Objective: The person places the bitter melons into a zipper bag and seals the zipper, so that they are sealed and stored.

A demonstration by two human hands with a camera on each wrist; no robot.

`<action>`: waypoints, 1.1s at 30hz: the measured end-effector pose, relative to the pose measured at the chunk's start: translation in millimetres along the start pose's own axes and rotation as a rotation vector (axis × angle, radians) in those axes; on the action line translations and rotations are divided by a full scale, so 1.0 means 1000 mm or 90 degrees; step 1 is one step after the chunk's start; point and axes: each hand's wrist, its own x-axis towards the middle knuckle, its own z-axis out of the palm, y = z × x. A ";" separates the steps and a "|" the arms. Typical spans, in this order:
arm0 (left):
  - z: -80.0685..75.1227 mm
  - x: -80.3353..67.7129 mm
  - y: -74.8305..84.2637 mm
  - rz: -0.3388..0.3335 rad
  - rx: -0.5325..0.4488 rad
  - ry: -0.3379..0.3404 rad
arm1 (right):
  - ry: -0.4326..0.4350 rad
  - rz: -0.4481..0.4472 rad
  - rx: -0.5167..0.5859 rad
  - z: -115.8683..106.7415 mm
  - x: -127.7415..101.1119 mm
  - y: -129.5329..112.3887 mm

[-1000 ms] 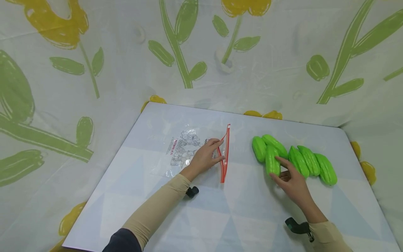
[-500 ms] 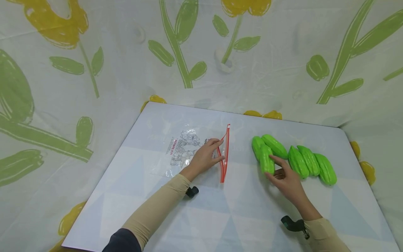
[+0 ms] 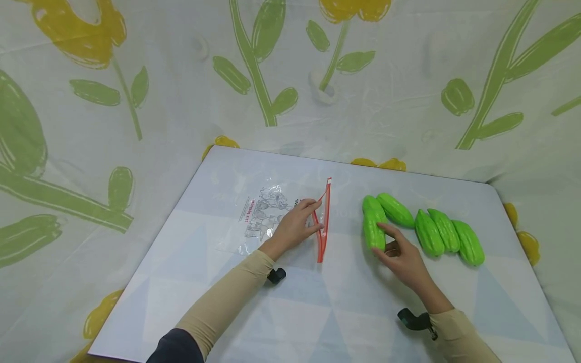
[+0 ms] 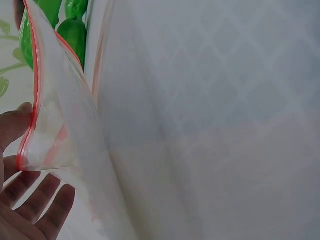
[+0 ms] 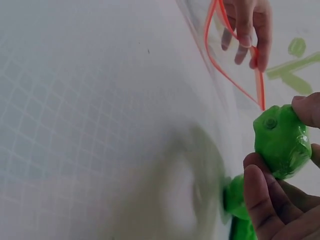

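Note:
A clear zip bag point(image 3: 263, 222) with red zip edges and a printed drawing lies flat on the table, its mouth partly spread toward the right. My left hand point(image 3: 297, 222) pinches the red edge point(image 4: 35, 85) at the mouth between thumb and finger. My right hand point(image 3: 406, 257) grips a glossy green ridged fruit point(image 3: 374, 234) by its side, thumb and fingers around it. In the right wrist view its lobed end point(image 5: 280, 140) shows, held above the table. In the head view it overlaps another green fruit point(image 3: 369, 204) lying behind it.
A single green fruit point(image 3: 396, 210) lies behind my right hand, and a group of similar ones point(image 3: 444, 232) lies to its right. A flowered curtain point(image 3: 181, 75) hangs beyond the table's back edge. The white and pale-blue tabletop point(image 3: 295, 322) extends toward me.
My right hand has carried the green fruit left, away from the group and toward the bag's mouth. My left hand keeps its hold on the bag without visible movement.

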 end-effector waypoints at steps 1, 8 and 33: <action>0.000 0.000 0.000 -0.001 0.000 0.000 | -0.003 -0.003 0.002 0.002 0.000 0.000; -0.001 0.001 0.001 -0.003 -0.003 -0.001 | -0.035 -0.017 0.022 0.012 0.004 -0.004; 0.000 0.002 0.001 0.019 0.016 0.019 | -0.156 -0.046 0.046 0.050 0.027 -0.015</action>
